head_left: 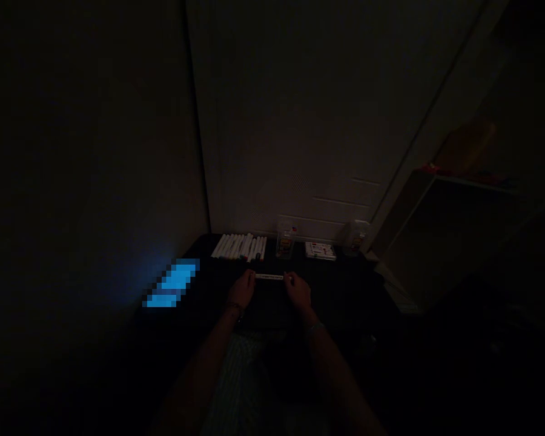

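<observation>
In dim light, a slim white marker (269, 277) with dark print lies level between my two hands above the dark table. My left hand (242, 289) has its fingers closed on the left end, and my right hand (298, 290) pinches the right end. Beyond my left hand is a row of several white markers (240, 247) laid side by side, some with dark or coloured ends. Fingertip detail is hard to make out in the dark.
Along the back of the dark table (345, 290) stand a clear plastic case (285, 241), a flat printed box (320, 251) and another clear container (356, 237). A glowing blue screen (175, 283), blurred into blocks, lies at left. Walls rise behind; a shelf unit (436, 212) is at right.
</observation>
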### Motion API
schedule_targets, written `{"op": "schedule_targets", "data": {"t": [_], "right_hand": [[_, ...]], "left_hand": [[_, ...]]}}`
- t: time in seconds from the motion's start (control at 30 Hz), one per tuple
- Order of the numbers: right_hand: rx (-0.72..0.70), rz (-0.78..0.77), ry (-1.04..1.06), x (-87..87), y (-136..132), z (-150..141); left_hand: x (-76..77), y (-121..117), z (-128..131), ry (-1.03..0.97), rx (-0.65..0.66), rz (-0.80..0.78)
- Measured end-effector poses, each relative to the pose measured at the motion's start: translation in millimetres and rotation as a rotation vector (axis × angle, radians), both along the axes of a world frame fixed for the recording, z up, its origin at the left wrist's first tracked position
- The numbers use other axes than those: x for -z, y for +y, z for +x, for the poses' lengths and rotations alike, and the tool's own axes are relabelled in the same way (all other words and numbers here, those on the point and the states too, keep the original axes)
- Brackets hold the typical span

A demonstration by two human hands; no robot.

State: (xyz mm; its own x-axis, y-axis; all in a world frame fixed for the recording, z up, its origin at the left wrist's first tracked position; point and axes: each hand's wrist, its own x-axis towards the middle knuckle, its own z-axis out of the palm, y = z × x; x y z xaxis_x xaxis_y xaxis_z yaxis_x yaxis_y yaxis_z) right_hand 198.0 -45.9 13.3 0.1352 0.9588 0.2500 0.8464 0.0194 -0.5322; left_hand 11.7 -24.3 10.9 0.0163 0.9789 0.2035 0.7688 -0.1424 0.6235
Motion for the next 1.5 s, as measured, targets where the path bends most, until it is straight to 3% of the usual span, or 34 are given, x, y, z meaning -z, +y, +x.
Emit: {"op": "schedule_targets", "data": {"t": [0.8, 1.5], "right_hand": [[0.007, -0.006, 0.000, -0.6, 0.2, 1.1], [0.028, -0.003, -0.044, 2.8, 1.9, 0.7]], "left_hand": [[-2.7, -3.5, 0.6, 0.003, -0.009, 0.004], [5.0, 1.3, -2.1, -0.001, 0.007, 0.040]]}}
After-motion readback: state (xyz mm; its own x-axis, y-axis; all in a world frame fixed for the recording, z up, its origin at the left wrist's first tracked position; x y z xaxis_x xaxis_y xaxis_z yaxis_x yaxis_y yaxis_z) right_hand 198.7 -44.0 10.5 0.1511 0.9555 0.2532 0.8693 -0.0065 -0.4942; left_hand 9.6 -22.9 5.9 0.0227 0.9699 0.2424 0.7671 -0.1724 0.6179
